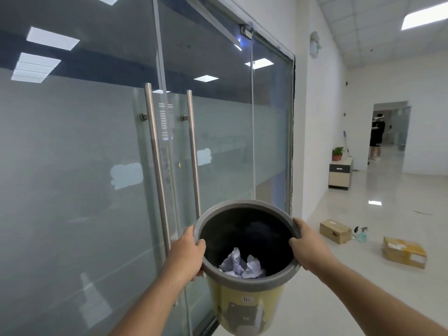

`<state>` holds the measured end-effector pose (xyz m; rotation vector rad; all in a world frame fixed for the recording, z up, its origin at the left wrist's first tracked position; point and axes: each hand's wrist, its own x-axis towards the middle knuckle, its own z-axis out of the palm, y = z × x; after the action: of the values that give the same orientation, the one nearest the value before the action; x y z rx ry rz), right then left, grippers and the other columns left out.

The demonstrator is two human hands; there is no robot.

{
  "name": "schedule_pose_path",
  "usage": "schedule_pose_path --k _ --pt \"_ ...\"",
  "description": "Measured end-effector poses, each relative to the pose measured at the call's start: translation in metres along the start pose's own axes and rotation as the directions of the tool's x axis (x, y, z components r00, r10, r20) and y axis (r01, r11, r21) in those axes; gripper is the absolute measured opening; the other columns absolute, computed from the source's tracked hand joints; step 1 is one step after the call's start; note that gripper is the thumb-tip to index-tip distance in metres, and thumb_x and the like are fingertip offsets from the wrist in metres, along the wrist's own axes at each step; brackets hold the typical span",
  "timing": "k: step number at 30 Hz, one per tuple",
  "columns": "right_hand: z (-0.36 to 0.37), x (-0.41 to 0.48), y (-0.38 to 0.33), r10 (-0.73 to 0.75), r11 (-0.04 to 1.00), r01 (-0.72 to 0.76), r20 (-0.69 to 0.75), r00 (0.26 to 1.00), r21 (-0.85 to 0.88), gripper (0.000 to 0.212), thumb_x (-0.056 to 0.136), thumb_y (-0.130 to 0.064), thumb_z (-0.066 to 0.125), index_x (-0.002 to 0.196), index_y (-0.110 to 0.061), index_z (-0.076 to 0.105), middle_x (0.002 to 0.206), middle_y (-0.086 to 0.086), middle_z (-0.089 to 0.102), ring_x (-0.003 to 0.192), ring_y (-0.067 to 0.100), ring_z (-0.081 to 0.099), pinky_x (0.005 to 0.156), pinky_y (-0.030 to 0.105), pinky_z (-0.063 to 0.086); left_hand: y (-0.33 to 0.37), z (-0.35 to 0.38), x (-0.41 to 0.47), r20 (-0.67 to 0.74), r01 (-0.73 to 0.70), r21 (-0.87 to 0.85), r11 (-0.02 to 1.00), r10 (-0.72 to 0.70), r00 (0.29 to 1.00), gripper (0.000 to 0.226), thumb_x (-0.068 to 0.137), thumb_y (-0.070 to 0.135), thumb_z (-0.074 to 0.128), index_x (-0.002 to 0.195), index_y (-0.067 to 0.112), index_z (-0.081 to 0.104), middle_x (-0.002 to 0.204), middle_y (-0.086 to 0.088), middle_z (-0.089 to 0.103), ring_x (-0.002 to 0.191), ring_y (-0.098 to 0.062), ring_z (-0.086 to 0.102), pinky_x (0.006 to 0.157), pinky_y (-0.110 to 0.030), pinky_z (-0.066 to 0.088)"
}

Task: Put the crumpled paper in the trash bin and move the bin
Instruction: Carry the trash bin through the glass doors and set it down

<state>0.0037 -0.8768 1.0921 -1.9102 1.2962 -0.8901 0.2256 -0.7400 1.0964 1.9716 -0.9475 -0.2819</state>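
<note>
I hold a yellow trash bin (pixel 244 309) with a grey rim and a dark inside up off the floor, in front of me at the lower middle. Crumpled white paper (pixel 242 264) lies at its bottom. My left hand (pixel 188 251) grips the rim on the left side, thumb inside. On the right side of the rim, my right hand (pixel 308 246) grips the same way. The bin tilts a little toward me.
Glass double doors with two long steel handles (pixel 155 166) stand close on the left. On the shiny floor to the right lie two cardboard boxes (pixel 335 231) (pixel 403 252) and spray bottles (pixel 362 234). Farther off are a low cabinet (pixel 340 174) with a plant and a person (pixel 377 137) in a doorway.
</note>
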Motion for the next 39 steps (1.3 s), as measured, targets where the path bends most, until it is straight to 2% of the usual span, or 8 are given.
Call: schedule_pose_path --k 8,12,20,28,31,34,36,39 --pt "0.009 0.086 0.022 0.006 0.999 -0.006 -0.01 1.0 -0.05 0.057 0.082 0.0 0.041 0.133 -0.024 0.046 0.084 -0.005 0.058 0.069 0.02 0.059 0.051 0.026 0.044 0.001 0.058 0.076 0.021 0.018 0.01 1.0 -0.018 1.0 0.032 0.102 0.026 0.044 0.134 0.024 0.048 0.082 -0.01 0.069 0.048 -0.017 0.063 0.036 -0.02 0.045" --pt "0.007 0.134 0.034 0.005 0.997 -0.005 0.005 1.0 -0.08 0.057 0.081 -0.005 0.041 0.134 -0.026 0.044 0.087 -0.002 0.06 0.079 0.026 0.063 0.069 0.04 0.057 0.011 0.088 0.11 0.014 0.037 0.044 0.998 -0.038 0.999 0.037 0.103 0.027 0.047 0.139 0.022 0.045 0.079 -0.009 0.069 0.043 -0.014 0.062 0.037 -0.019 0.047" --pt "0.039 0.218 0.057 -0.036 0.995 0.042 0.063 0.997 -0.094 0.059 0.08 -0.007 0.042 0.136 -0.027 0.044 0.104 0.008 0.065 0.086 0.025 0.061 0.075 0.034 0.051 0.01 0.119 0.162 -0.033 0.088 0.138 0.987 -0.084 0.996 0.032 0.103 0.028 0.044 0.135 0.023 0.044 0.081 -0.009 0.069 0.049 -0.016 0.064 0.04 -0.021 0.05" --pt "0.083 0.257 0.085 0.012 0.995 -0.006 0.063 0.998 -0.101 0.054 0.081 -0.01 0.047 0.133 -0.023 0.046 0.109 0.009 0.066 0.096 0.032 0.062 0.086 0.043 0.054 -0.019 0.141 0.208 0.014 0.094 0.163 0.982 -0.097 0.995 0.035 0.104 0.028 0.044 0.139 0.023 0.044 0.08 -0.007 0.067 0.054 -0.018 0.067 0.042 -0.022 0.051" --pt "0.109 0.265 0.104 0.021 0.992 -0.014 0.061 0.998 -0.125 0.054 0.087 -0.016 0.049 0.14 -0.021 0.041 0.12 0.012 0.064 0.104 0.036 0.061 0.091 0.046 0.053 -0.05 0.16 0.222 0.022 0.111 0.154 0.982 -0.116 0.993 0.035 0.103 0.028 0.044 0.138 0.023 0.044 0.082 -0.006 0.065 0.06 -0.02 0.07 0.043 -0.026 0.054" --pt "0.148 0.261 0.145 0.036 0.988 -0.024 0.078 0.996 -0.15 0.051 0.092 -0.02 0.047 0.142 -0.021 0.039 0.126 0.015 0.062 0.111 0.039 0.058 0.093 0.04 0.046 -0.1 0.194 0.226 0.026 0.157 0.176 0.972 -0.164 0.986 0.036 0.102 0.026 0.044 0.138 0.024 0.041 0.081 -0.008 0.065 0.062 -0.027 0.071 0.054 -0.042 0.064" --pt "0.18 0.253 0.184 0.07 0.986 -0.053 0.107 0.992 -0.155 0.049 0.093 -0.022 0.045 0.141 -0.024 0.037 0.121 0.014 0.063 0.102 0.037 0.058 0.087 0.038 0.046 -0.143 0.223 0.223 0.034 0.184 0.216 0.959 -0.195 0.98 0.045 0.101 0.026 0.044 0.144 0.025 0.035 0.087 -0.011 0.068 0.071 -0.035 0.071 0.066 -0.051 0.063" --pt "0.233 0.234 0.255 0.188 0.972 -0.157 0.179 0.966 -0.175 0.046 0.092 -0.028 0.043 0.138 -0.028 0.035 0.112 0.013 0.064 0.093 0.037 0.061 0.084 0.043 0.051 -0.218 0.272 0.21 0.071 0.23 0.267 0.936 -0.257 0.964 0.053 0.099 0.025 0.045 0.151 0.025 0.03 0.105 -0.022 0.071 0.088 -0.044 0.069 0.081 -0.053 0.059"
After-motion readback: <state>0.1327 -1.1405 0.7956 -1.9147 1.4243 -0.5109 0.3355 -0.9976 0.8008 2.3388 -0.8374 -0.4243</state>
